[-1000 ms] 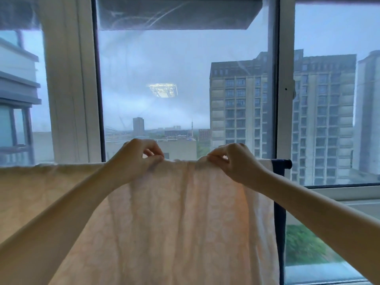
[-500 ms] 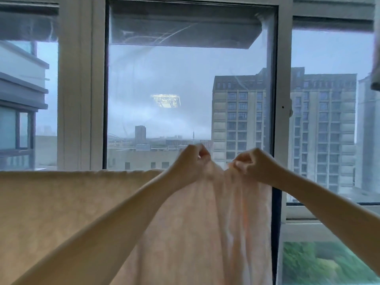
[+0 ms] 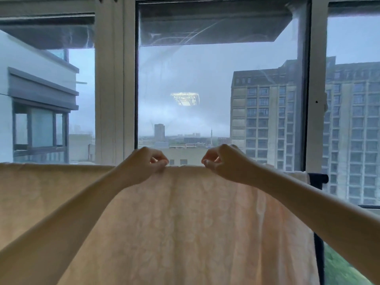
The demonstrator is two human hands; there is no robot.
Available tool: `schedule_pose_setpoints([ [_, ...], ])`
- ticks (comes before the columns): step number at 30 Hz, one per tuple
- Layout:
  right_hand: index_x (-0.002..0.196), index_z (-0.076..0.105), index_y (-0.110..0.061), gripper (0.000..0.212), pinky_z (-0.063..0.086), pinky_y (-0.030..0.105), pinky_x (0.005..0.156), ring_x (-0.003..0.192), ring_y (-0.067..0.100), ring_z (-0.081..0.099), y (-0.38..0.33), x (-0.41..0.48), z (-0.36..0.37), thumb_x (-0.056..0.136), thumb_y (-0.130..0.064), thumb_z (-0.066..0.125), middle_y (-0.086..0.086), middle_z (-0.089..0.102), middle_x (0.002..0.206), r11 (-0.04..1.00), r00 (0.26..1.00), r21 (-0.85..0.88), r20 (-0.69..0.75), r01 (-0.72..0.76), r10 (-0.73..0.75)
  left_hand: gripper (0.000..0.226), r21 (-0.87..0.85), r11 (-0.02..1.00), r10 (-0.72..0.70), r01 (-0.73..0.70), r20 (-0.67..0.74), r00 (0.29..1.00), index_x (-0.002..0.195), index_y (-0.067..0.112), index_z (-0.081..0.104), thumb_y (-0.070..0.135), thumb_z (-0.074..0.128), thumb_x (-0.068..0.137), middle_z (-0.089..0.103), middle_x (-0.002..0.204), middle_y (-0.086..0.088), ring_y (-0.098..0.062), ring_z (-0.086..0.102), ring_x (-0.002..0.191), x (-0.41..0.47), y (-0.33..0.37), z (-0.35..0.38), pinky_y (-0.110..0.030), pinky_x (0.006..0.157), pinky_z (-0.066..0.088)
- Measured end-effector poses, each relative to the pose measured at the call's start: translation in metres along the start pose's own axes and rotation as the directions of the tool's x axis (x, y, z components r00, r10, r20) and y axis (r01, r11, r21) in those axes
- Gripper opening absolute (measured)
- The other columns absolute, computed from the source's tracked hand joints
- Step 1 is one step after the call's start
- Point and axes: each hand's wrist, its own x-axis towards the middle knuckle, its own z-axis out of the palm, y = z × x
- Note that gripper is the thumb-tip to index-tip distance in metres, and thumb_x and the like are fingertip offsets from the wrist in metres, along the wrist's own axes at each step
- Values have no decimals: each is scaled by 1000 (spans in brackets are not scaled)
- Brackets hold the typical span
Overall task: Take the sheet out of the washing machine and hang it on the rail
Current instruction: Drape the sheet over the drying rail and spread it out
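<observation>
A pale peach sheet [image 3: 185, 227] with a faint pattern hangs over a dark rail, spread from the left edge of view almost to the rail's end [image 3: 317, 178] at the right. My left hand [image 3: 144, 166] pinches the sheet's top fold near the middle. My right hand [image 3: 223, 161] pinches the same fold a short way to the right. Between the two hands the fold lies fairly flat. The rail itself is hidden under the cloth except for its dark right end and the upright post [image 3: 319, 258] below it.
A large window [image 3: 205, 89] with pale frames [image 3: 109, 99] stands right behind the rail. Tall buildings show through the glass. A window ledge [image 3: 370, 210] runs at the right.
Half a second ago my hands were close together, bunching the sheet near the right end. Now they have parted and shifted left along the rail, and the fold between them is spread flat.
</observation>
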Motion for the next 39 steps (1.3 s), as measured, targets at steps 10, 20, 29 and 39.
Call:
schedule_pose_setpoints([
  [10, 128, 55, -12, 42, 49, 34, 93, 109, 22, 61, -67, 44, 63, 95, -37, 54, 9, 61, 127, 993, 989, -116, 139, -27, 43, 17, 133, 986, -107, 105, 9, 994, 104, 25, 71, 30, 59, 93, 68, 94, 10, -9, 63, 93, -38, -129, -74, -27, 84, 46],
  [20, 87, 77, -13, 15, 56, 31, 76, 70, 8, 66, -92, 61, 97, 88, -20, 65, -3, 75, 82, 997, 978, -58, -206, -50, 37, 11, 56, 998, 15, 2, -301, 953, 89, 10, 75, 17, 67, 87, 71, 80, 1, -10, 62, 74, -55, -180, -83, -30, 76, 50],
  [29, 89, 71, -7, 18, 53, 28, 72, 73, 15, 64, -72, 53, 73, 93, -16, 56, 5, 71, 82, 979, 896, -50, -415, -197, 159, 17, -214, 974, -16, -74, -392, 920, 86, 6, 69, 12, 56, 93, 67, 80, -3, -12, 59, 75, -21, -104, -55, -23, 70, 43],
  [39, 97, 70, -10, 15, 50, 11, 70, 81, 9, 67, -32, 18, 29, 94, -17, 57, 2, 71, 94, 981, 979, -14, -74, -194, 192, 17, -164, 967, 182, -194, -83, 980, 93, 22, 70, 33, 57, 93, 66, 86, 11, 8, 57, 76, -1, -59, -18, -14, 64, 43],
])
